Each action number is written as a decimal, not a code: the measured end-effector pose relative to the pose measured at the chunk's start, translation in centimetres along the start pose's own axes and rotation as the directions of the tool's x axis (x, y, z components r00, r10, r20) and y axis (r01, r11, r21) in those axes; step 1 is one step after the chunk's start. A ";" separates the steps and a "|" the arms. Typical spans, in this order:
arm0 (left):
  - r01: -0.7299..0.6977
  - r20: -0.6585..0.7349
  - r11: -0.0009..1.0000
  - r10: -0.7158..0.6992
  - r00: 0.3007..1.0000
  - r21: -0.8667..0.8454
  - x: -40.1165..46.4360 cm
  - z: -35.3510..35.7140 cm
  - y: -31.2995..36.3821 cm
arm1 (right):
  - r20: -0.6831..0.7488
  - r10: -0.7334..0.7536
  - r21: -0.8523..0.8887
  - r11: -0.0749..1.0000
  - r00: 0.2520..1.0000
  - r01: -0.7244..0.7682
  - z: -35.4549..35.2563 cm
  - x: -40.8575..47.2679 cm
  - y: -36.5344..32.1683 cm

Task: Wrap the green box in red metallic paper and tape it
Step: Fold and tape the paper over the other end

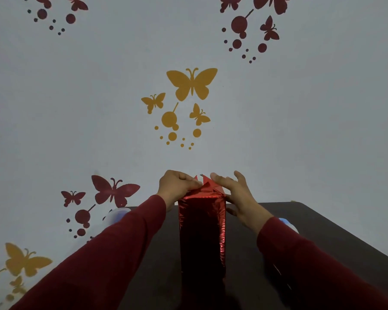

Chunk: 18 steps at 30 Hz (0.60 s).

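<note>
A tall box stands upright on the dark table (323, 231), fully covered in red metallic paper (202, 231); no green shows. At its top end the paper flaps (205, 183) stick up in folded points. My left hand (177, 186) is at the top left corner with fingers curled, pinching a flap. My right hand (235, 193) lies against the top right side with straight spread fingers pressing the paper. No tape can be made out on the paper.
A whitish round object (117, 214) with a blue part sits on the table's left edge behind my left sleeve. Another pale blue-white object (287, 223) peeks out behind my right sleeve. A grey wall with butterfly decals stands right behind the table.
</note>
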<state>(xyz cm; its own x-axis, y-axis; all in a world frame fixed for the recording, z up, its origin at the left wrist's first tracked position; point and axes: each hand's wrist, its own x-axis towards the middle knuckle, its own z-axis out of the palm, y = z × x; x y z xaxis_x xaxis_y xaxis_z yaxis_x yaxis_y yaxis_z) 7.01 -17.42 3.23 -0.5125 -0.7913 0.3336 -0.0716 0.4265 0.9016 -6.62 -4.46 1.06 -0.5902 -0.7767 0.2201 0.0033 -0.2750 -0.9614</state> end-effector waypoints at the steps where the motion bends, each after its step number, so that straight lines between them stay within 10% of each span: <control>1: 0.002 -0.007 1.000 -0.002 1.000 0.009 0.1 0.0 0.0 | 0.016 -0.013 -0.019 1.000 1.000 0.013 0.0 0.0 0.0; 18: 0.312 0.053 0.851 -0.320 0.946 -0.424 -2.4 0.3 -1.3 | -0.033 0.044 -0.052 0.998 0.999 -0.045 1.5 0.6 -0.5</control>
<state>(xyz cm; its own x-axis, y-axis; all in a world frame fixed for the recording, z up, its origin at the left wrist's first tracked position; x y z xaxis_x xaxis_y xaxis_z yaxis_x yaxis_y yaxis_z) 8.10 -15.93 1.22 -0.5069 -0.8619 0.0122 0.1419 -0.0695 0.9874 -5.77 -5.57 1.94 -0.6157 -0.7689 0.1723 -0.0119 -0.2095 -0.9777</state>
